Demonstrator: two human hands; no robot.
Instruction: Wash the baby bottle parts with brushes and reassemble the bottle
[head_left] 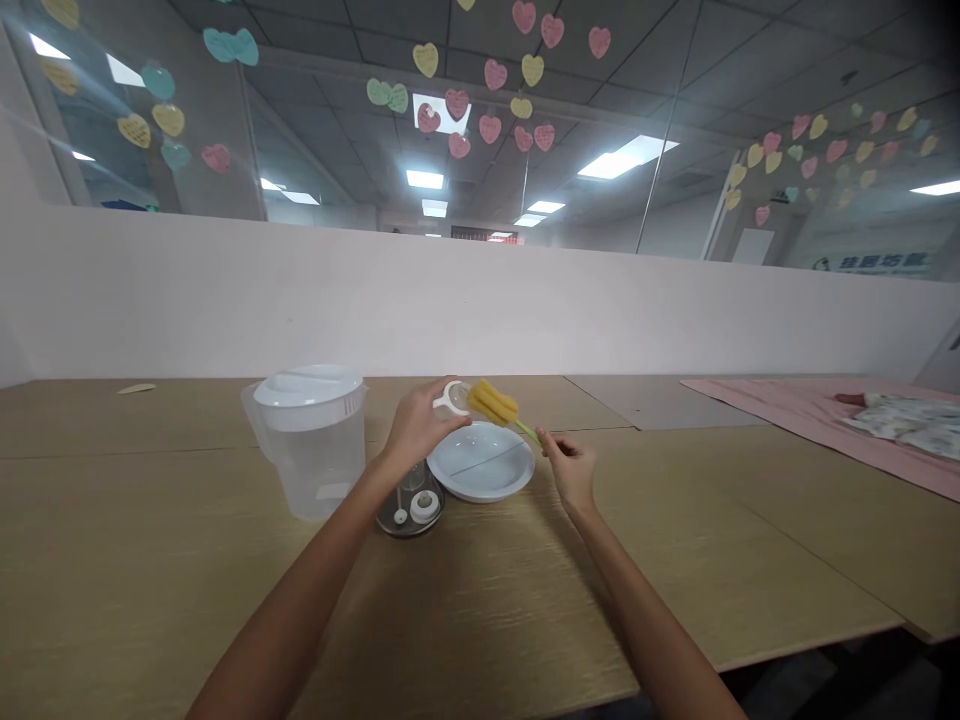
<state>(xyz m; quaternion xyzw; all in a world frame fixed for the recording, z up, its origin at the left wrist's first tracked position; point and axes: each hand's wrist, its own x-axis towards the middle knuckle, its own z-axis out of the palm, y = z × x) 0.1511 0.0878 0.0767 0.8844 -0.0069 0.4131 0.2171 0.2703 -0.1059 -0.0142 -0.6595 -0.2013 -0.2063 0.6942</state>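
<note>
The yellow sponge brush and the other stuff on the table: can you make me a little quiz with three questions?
1. True or false: the right hand holds the yellow sponge brush by its green handle.
2. What does the left hand hold against the sponge?
A. a white ring-shaped part
B. a spoon
C. a cup
3. Fill in: under the brush, on the wooden table, lies a white ____, and left of it stands a clear lidded ____.

Key
1. True
2. A: the white ring-shaped part
3. plate; jug
</note>
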